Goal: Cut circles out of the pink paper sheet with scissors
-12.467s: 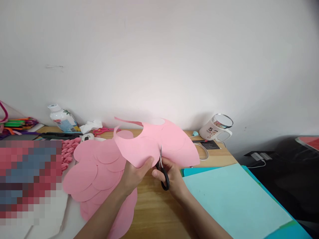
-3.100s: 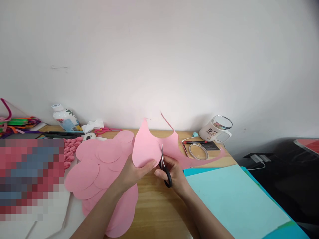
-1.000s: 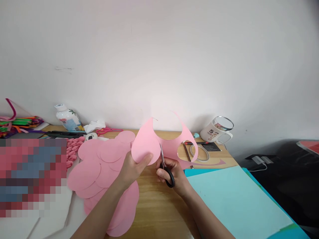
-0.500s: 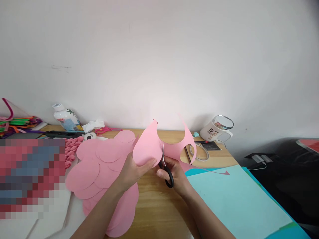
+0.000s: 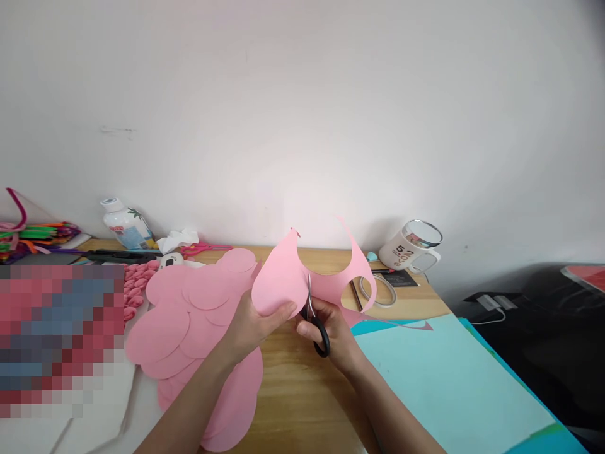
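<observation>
My left hand [image 5: 258,325] pinches the lower edge of a sheet of pink paper [image 5: 278,277], thumb in front and fingers behind. The sheet is held up above the table and has curved cut-outs on its right side. My right hand [image 5: 333,325] grips black-handled scissors [image 5: 321,337]. Their metal blades point upward and lie against the paper, just right of my left thumb. A thin strip of paper trails off to the right, past my right hand. Beneath and beside my left forearm lies an overlapping pile of pink paper circles [image 5: 208,334].
A white mug [image 5: 406,249], a roll of tape [image 5: 385,291] and pale blue sheets [image 5: 444,378] are on the right. Toward the back left stand a white bottle [image 5: 127,224], pink scissors [image 5: 203,248] and colourful pipe cleaners [image 5: 42,234]. A wall rises behind the wooden table [image 5: 293,397].
Both hands, the scissors and the pink sheet stay almost in place. The sheet's cut-out part on the right has shifted very slightly.
</observation>
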Motion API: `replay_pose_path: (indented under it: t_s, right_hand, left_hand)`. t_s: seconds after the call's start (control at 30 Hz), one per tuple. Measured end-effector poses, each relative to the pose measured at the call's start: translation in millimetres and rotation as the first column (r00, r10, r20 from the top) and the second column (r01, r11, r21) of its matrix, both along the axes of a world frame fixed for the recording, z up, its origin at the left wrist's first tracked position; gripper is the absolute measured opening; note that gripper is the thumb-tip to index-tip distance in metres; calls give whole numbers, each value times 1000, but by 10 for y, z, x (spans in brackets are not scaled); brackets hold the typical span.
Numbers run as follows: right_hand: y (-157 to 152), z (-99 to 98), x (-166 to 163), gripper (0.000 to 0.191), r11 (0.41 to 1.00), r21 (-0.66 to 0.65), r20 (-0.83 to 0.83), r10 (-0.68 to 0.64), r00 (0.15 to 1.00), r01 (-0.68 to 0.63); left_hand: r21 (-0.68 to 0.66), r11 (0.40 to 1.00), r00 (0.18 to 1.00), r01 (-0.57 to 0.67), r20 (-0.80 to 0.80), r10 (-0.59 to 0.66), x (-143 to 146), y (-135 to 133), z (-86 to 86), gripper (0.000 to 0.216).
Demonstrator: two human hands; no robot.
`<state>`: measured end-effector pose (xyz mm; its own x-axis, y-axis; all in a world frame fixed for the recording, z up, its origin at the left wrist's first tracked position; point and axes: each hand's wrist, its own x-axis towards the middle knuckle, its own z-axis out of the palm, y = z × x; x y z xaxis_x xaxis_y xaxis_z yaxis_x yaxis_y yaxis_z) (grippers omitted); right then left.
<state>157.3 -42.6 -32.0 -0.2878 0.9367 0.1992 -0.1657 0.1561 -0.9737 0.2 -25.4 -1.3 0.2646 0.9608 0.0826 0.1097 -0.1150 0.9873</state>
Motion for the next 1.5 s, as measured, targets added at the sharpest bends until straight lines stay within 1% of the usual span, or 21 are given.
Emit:
replay_pose_path:
  t_s: [0.23, 0.43, 0.57, 0.73, 0.93, 1.03, 1.23, 1.5]
  right_hand:
    - [-2, -1, 8, 27, 1000, -5, -25, 5, 1000, -5]
    - [6, -26, 1, 29, 1000, -26, -39, -5, 999, 4]
    - [4, -14, 5, 32, 999, -42, -24, -11, 1000, 10]
    - [14, 27, 21, 37, 999, -21, 41, -32, 999, 33]
    - [18, 45, 16, 38, 999, -14, 44, -33, 998, 34]
    - [14, 40, 20, 37, 999, -19, 44, -40, 998, 41]
    - [12, 29, 27, 30, 1000, -10, 6, -29, 1000, 29]
    - [9, 30, 8, 31, 999, 11, 26, -51, 998, 51]
  left_hand:
    - [-13, 1000, 1000, -13, -14, 13, 0, 17, -7, 25]
    - [-6, 1000, 1000, 17, 6, -17, 5, 0, 12, 24]
    - [-11, 1000, 1000, 12, -5, -12, 5, -12, 26, 23]
    - [10, 1000, 1000, 4, 10, -4, 29, -11, 18, 22]
    - [20, 999, 999, -41, -17, 42, 53, -33, 37, 24]
    - [11, 998, 997, -67, -37, 67, 62, -46, 50, 25]
    - [4, 998, 997, -68, -42, 68, 69, -44, 39, 25]
    - [18, 997, 997, -71, -37, 72, 49, -10, 21, 26]
